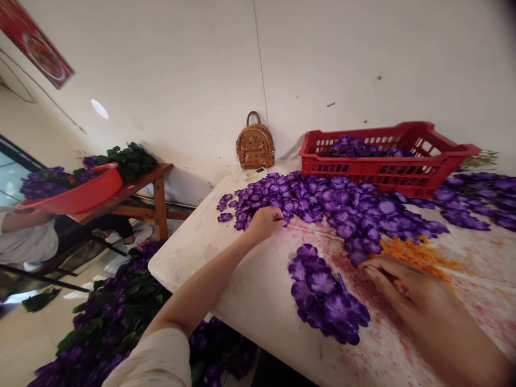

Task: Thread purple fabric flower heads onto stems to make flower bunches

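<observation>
Head camera is showing the left hand (264,221) reaching into the near edge of the heap of purple petals (342,207) on the counter (250,293). Its fingers (277,215) are bunching together on the petals, though whether one is already pinched I cannot tell. The right hand (407,287) is lying low on the counter with its fingers (373,269) stretched and close together, gripping nothing that shows. They are pointing at the small row of petals (324,295) just beside them, and the orange scraps (411,251) are lying just behind them. Judging by this, the picking is going best if the left fingertips are lifting a single petal off the loose edge rather than digging in, so the heap is not dragging along.
</observation>
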The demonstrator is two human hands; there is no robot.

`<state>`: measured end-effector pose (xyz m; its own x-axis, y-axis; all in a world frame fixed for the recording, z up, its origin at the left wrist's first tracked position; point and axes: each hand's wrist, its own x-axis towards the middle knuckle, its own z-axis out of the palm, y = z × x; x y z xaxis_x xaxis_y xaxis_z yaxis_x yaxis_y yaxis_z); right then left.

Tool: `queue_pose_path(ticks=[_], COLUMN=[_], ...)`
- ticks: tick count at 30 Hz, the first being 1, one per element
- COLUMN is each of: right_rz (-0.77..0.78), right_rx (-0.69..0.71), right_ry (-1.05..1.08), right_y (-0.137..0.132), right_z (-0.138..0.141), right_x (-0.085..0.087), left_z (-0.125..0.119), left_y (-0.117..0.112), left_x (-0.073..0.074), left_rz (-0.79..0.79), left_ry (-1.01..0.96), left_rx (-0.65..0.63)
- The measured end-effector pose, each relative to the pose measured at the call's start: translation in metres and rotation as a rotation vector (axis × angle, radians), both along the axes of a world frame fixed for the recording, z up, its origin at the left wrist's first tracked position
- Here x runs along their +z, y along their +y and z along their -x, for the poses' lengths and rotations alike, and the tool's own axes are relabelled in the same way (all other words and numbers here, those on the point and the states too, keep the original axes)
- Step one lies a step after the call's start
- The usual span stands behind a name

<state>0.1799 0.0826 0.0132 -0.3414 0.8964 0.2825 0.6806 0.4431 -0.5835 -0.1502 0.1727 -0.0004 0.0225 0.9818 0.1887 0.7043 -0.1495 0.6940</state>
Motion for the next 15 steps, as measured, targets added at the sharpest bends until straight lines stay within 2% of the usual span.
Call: queue_pose_path(ticks=[4,9,11,13,15], right_rz=[-0.008,-0.057,-0.069,-0.102,-0.13], right_rx=[-0.001,-0.006,0.002,0.0,-0.038], right_ry=[0.014,0.032,0.005,-0.012,0.007], right_y=[0.001,0.002,0.004,0.007,0.008], right_z=[0.002,0.0,-0.004,-0.007,-0.008], right_x=[0.001,-0.004,-0.008,-0.014,-0.021], left_z=[0.01,0.036,0.056,0.083,0.115], left_y=[0.006,0.013,0.014,0.008,-0.003], left_x=[0.005,0.016,0.021,0.027,0.031], left_rz=[0.08,0.132,0.062,-0.011,-0.018], left_ry=[-0.259,-0.365,-0.292,-0.158,-0.079], left_rx=[0.027,0.022,0.15,0.373,0.566])
